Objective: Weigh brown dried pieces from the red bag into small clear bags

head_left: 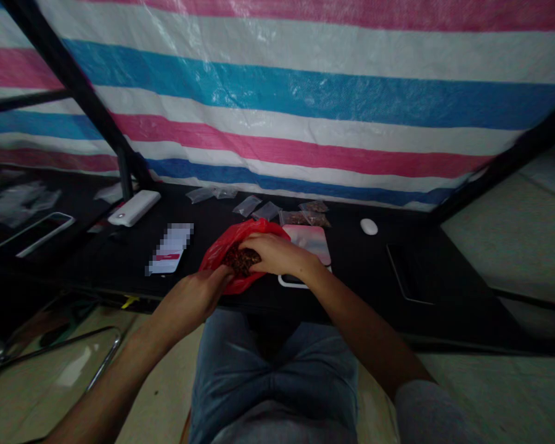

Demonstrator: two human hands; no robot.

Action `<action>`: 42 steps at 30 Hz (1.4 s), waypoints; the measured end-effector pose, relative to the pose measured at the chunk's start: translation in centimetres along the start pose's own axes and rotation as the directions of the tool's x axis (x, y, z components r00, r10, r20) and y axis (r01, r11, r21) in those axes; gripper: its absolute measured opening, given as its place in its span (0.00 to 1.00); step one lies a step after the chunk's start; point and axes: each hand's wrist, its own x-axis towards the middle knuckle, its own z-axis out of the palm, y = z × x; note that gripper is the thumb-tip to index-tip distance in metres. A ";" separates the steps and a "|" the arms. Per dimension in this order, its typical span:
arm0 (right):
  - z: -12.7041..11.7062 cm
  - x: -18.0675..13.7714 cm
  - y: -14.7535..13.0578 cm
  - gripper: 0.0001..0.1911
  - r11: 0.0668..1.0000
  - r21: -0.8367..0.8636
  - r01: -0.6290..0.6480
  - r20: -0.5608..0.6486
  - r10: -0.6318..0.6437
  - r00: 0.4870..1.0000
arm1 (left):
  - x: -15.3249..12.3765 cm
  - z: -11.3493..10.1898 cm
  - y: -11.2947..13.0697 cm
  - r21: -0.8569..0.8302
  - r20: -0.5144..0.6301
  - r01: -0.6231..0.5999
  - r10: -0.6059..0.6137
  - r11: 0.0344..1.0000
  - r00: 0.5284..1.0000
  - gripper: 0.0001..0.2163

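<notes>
The person is wearing faded blue jeans [277, 373], the cloth creasing across the thighs and lightening in patches. A grey top [282, 425] is covering the waist, its short sleeve [428, 410] wrapping the right arm and leaving the forearm bare. The left hand [208, 293] and right hand [275, 253] are going bare too.

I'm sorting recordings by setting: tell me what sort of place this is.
Probably a makeshift indoor workstation: a long black table stands before a glossy plastic sheet striped pink, white and blue, and small clear plastic bags lie near an open red plastic bag of dark reddish-brown bits.
</notes>
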 end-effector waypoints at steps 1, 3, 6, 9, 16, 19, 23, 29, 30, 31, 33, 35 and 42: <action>-0.1 0.3 0.0 0.23 1.000 0.004 -0.001 0.033 0.001 0.999 | 0.2 0.0 0.0 0.022 0.027 0.043 -0.043 0.999 0.999 0.18; -0.2 0.7 0.0 0.22 1.000 0.003 -0.011 0.100 0.011 0.995 | 0.5 0.0 0.1 0.058 0.055 0.099 -0.102 0.993 0.993 0.18; -0.4 1.2 0.0 0.16 0.999 -0.020 -0.025 0.173 0.028 0.984 | 1.1 0.4 0.0 0.058 0.025 0.108 -0.109 0.992 0.994 0.16; -0.7 1.5 -0.1 0.14 0.999 -0.040 -0.028 0.194 0.035 0.980 | 1.9 0.8 -0.1 0.018 -0.117 0.027 -0.025 0.999 0.993 0.22; -1.3 1.6 -0.8 0.13 0.987 -0.154 -0.045 0.166 0.071 0.984 | 5.0 0.4 -0.9 -0.108 -0.246 -0.186 0.155 0.977 0.957 0.48; -1.2 1.5 -1.1 0.14 0.986 -0.163 -0.034 0.155 0.059 0.986 | 6.7 0.1 -1.5 -0.152 -0.237 -0.270 0.230 0.951 0.944 0.51; -1.0 1.4 -1.0 0.14 0.982 -0.188 -0.009 0.154 0.039 0.987 | 8.7 0.3 -2.3 -0.229 -0.180 -0.356 0.320 0.906 0.930 0.51; -0.8 1.7 -0.9 0.12 0.980 -0.198 -0.011 0.161 0.043 0.986 | 10.2 1.8 -3.1 -0.267 -0.115 -0.328 0.308 0.906 0.944 0.36; -0.8 1.7 -0.9 0.12 0.979 -0.202 -0.020 0.158 0.053 0.986 | 10.2 1.8 -3.1 -0.263 -0.115 -0.332 0.313 0.906 0.943 0.35; -0.8 1.7 -0.9 0.12 0.978 -0.207 -0.032 0.157 0.065 0.985 | 10.2 1.8 -3.1 -0.263 -0.113 -0.334 0.315 0.905 0.942 0.35; -0.8 1.6 -0.9 0.13 0.976 -0.212 -0.055 0.158 0.090 0.983 | 9.9 1.3 -2.9 -0.292 -0.113 -0.324 0.304 0.900 0.946 0.37; -0.9 1.5 -0.7 0.12 0.976 -0.204 -0.069 0.165 0.104 0.981 | 9.3 0.6 -2.6 -0.353 -0.127 -0.302 0.275 0.885 0.953 0.39; -1.3 1.2 0.9 0.11 0.996 -0.085 -0.022 0.063 0.027 0.998 | 8.2 -2.1 -2.3 -0.340 -0.098 -0.285 0.268 0.896 0.958 0.19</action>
